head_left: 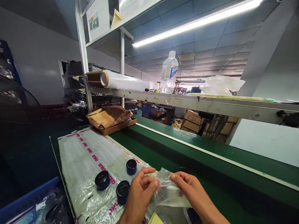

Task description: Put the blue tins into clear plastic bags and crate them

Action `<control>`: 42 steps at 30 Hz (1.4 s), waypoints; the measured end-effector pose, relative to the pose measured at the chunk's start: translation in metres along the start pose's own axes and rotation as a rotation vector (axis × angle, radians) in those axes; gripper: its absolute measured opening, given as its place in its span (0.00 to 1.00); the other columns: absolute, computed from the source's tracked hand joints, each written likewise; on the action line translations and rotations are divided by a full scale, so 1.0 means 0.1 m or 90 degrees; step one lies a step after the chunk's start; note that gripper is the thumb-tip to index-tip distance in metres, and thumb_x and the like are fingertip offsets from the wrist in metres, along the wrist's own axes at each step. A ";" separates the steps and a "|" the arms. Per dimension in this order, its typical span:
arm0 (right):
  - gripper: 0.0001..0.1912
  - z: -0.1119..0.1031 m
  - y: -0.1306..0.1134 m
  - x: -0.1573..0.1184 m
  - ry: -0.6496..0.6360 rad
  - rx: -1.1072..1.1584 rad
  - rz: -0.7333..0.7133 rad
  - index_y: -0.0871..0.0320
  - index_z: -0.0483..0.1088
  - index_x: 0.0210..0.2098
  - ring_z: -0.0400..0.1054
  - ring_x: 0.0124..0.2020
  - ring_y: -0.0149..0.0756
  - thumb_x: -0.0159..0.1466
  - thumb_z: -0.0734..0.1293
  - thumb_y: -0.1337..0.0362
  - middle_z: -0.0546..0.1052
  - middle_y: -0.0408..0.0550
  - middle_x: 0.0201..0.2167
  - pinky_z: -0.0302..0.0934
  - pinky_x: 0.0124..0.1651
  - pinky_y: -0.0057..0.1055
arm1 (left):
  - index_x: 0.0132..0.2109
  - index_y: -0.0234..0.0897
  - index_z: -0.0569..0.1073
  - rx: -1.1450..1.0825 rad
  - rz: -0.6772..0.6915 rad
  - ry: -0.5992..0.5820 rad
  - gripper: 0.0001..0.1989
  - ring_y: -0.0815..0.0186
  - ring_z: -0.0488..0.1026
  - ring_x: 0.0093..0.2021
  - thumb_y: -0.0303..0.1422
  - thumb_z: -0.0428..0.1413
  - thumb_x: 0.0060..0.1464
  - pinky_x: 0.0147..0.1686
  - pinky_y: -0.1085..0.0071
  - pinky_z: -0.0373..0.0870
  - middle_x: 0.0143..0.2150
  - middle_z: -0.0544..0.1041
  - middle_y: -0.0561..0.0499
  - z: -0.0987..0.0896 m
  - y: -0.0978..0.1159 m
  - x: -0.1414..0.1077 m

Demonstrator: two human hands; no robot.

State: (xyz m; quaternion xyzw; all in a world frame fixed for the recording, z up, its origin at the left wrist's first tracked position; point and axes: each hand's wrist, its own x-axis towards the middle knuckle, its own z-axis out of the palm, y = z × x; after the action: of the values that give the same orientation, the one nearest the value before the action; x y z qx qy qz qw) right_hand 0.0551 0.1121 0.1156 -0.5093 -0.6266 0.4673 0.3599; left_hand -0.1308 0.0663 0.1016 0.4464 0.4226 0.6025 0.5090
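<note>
A clear plastic bag [171,194] is stretched between my two hands, low in the view. My left hand [142,193] pinches its left edge between thumb and fingers. On the other side, my right hand [189,185] grips the bag's upper right corner, thumb on top. Left of my left hand stand three round black caps with dark blue sides: one [122,192] close beside the hand, one [131,167] farther back, and one [102,180] more to the left. Below the bag lies a piece of yellow paper [155,219]. A dark blue item [193,215] is partly hidden under my right forearm.
The caps stand on a plastic-covered board [79,155] beside a green conveyor belt [144,143]. A shallow carton [119,126] holds brown paper packaging. Overhead, a shelf [182,99] carries a film roll [126,81] and a water bottle [169,73]. A blue crate [35,196] sits lower left.
</note>
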 end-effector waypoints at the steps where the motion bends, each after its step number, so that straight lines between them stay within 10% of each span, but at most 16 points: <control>1: 0.26 -0.01 0.00 0.00 0.003 -0.014 -0.001 0.57 0.72 0.27 0.57 0.23 0.32 0.60 0.65 0.39 0.65 0.38 0.20 0.50 0.28 0.29 | 0.50 0.36 0.73 -0.017 -0.007 -0.004 0.25 0.62 0.78 0.35 0.43 0.68 0.50 0.38 0.69 0.70 0.32 0.82 0.50 0.00 0.00 0.00; 8: 0.26 -0.07 -0.01 0.05 0.052 -0.110 -0.041 0.56 0.76 0.30 0.63 0.25 0.37 0.64 0.62 0.40 0.71 0.42 0.22 0.55 0.29 0.32 | 0.48 0.34 0.74 -0.007 -0.006 0.036 0.23 0.67 0.76 0.30 0.37 0.70 0.46 0.35 0.73 0.68 0.28 0.80 0.53 -0.02 -0.05 0.05; 12: 0.24 -0.06 -0.02 -0.04 0.210 -0.194 -0.132 0.55 0.74 0.47 0.67 0.50 0.54 0.63 0.65 0.43 0.76 0.56 0.50 0.61 0.51 0.46 | 0.47 0.35 0.73 -0.014 -0.004 0.051 0.27 0.67 0.74 0.26 0.38 0.71 0.41 0.31 0.73 0.69 0.27 0.79 0.54 -0.03 -0.05 0.10; 15: 0.18 0.02 -0.05 -0.20 0.322 -0.280 -0.279 0.52 0.72 0.46 0.63 0.57 0.55 0.66 0.63 0.47 0.73 0.57 0.54 0.61 0.54 0.47 | 0.47 0.35 0.73 -0.014 0.001 0.061 0.26 0.68 0.74 0.25 0.37 0.71 0.41 0.30 0.74 0.68 0.25 0.78 0.55 -0.01 -0.05 0.12; 21: 0.23 0.27 -0.21 -0.36 0.097 -0.237 -0.131 0.51 0.71 0.31 0.68 0.29 0.40 0.69 0.59 0.41 0.76 0.45 0.28 0.59 0.32 0.34 | 0.46 0.35 0.73 0.012 0.030 0.084 0.24 0.69 0.74 0.26 0.36 0.69 0.40 0.29 0.73 0.70 0.31 0.77 0.54 0.10 -0.10 0.12; 33: 0.18 0.33 -0.16 -0.20 0.030 0.086 0.048 0.55 0.72 0.31 0.72 0.35 0.43 0.61 0.63 0.46 0.76 0.46 0.29 0.65 0.31 0.32 | 0.65 0.47 0.66 0.444 0.396 0.134 0.35 0.67 0.76 0.34 0.18 0.54 0.51 0.38 0.73 0.73 0.36 0.80 0.57 0.15 -0.34 0.04; 37: 0.23 0.35 -0.17 -0.24 0.020 0.132 0.078 0.56 0.75 0.37 0.74 0.41 0.45 0.62 0.63 0.42 0.79 0.49 0.35 0.68 0.31 0.30 | 0.67 0.41 0.62 0.585 0.617 0.110 0.27 0.64 0.79 0.39 0.21 0.49 0.64 0.42 0.69 0.75 0.44 0.82 0.49 0.13 -0.29 0.02; 42: 0.25 0.35 -0.09 -0.22 0.048 0.214 0.061 0.59 0.77 0.34 0.74 0.37 0.43 0.56 0.71 0.41 0.79 0.49 0.32 0.68 0.29 0.29 | 0.67 0.37 0.63 0.637 0.668 0.107 0.20 0.64 0.78 0.35 0.28 0.46 0.71 0.38 0.68 0.74 0.38 0.80 0.49 0.13 -0.24 0.01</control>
State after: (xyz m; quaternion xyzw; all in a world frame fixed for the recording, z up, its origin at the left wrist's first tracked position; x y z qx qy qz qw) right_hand 0.0247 0.0827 0.1138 -0.4883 -0.5011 0.5626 0.4404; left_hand -0.1122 0.0713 0.0815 0.7215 0.4153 0.5344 -0.1461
